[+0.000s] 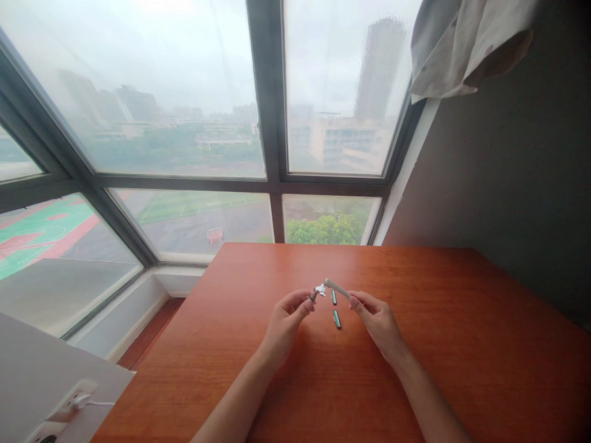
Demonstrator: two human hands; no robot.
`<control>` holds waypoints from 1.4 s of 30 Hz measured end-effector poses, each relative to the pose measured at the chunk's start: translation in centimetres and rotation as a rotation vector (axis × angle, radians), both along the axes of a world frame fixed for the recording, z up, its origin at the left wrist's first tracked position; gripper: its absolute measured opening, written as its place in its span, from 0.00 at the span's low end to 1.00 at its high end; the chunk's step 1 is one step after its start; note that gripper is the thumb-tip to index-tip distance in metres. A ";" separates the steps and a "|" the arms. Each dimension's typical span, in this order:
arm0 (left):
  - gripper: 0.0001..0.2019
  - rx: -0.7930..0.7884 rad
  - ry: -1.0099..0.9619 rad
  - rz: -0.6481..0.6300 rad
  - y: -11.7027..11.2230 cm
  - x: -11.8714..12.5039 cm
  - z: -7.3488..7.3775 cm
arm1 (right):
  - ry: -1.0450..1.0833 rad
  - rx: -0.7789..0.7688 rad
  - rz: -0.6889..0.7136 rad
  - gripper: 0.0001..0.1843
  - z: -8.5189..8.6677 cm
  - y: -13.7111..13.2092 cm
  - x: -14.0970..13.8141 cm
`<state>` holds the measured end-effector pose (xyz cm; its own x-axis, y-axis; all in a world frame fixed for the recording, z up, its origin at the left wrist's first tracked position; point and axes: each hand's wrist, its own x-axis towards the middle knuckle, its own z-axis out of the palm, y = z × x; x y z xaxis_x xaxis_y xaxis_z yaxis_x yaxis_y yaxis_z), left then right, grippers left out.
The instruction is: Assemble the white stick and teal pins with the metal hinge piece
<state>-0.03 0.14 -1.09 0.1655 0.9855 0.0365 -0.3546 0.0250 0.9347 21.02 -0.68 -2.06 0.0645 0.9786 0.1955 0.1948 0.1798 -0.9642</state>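
Observation:
My left hand is closed in a pinch on a razor head, a small silver piece with a short dark curved neck. In the fingers of my right hand is a razor handle, a slim pale grey rod pointing up and to the left. The handle's far tip is right beside the silver piece; whether they touch I cannot tell. Below and between the hands, two small green and black razor cartridges lie on the table, one behind the other.
The reddish-brown wooden table reaches to large slanted windows at the back. A pale cloth hangs at the upper right by a grey wall. At the lower left, a plug with a white cable sits in a wall socket.

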 end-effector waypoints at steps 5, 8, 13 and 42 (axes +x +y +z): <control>0.13 -0.004 -0.014 0.022 0.0 0.0 0.0 | 0.009 0.015 0.092 0.16 0.5 -0.4 -0.3; 0.13 -0.027 -0.040 0.011 -0.1 0.1 0.0 | 0.004 0.011 0.086 0.17 0.7 -0.4 -0.3; 0.14 -0.056 -0.049 -0.016 -0.3 0.2 0.1 | 0.000 0.013 0.017 0.20 0.5 -0.2 0.0; 0.22 -0.185 -0.004 -0.031 -0.4 0.5 0.9 | -0.108 0.070 -0.033 0.21 0.0 0.2 0.2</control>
